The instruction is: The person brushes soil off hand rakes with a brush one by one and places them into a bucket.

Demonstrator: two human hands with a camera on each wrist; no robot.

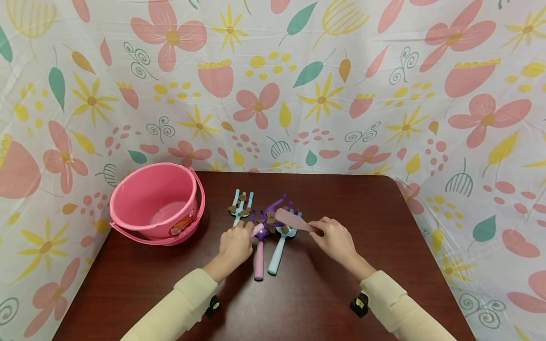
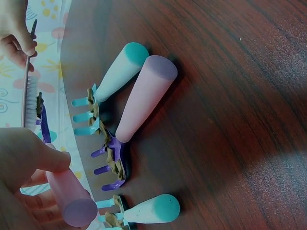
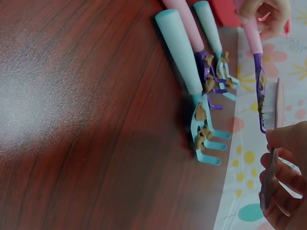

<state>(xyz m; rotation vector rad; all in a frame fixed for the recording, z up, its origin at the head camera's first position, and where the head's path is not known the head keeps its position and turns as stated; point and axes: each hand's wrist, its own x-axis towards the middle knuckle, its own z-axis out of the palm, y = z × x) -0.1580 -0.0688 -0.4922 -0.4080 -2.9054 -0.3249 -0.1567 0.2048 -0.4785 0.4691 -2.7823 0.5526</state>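
Note:
My left hand (image 1: 236, 244) grips the pink handle of a small purple garden hand fork (image 3: 259, 72), held above the table with brown clumps on its tines. In my right hand (image 1: 334, 239) is a pink brush (image 3: 280, 98), pinched by its handle. Its white bristles face the purple fork and come right up to its tines in the right wrist view. Below lie a second purple fork with a pink handle (image 1: 258, 263) and a light blue fork (image 1: 277, 255). Another light blue fork (image 1: 241, 208) lies just beyond my left hand. Brown clumps (image 3: 200, 112) sit on these forks' tines too.
A pink bucket (image 1: 128, 194) with its handle hanging down stands at the table's back left. The dark wooden table (image 1: 362, 203) ends at a flower-printed cloth (image 1: 341, 128) behind it. Black wrist devices (image 1: 359, 304) show under the sleeves.

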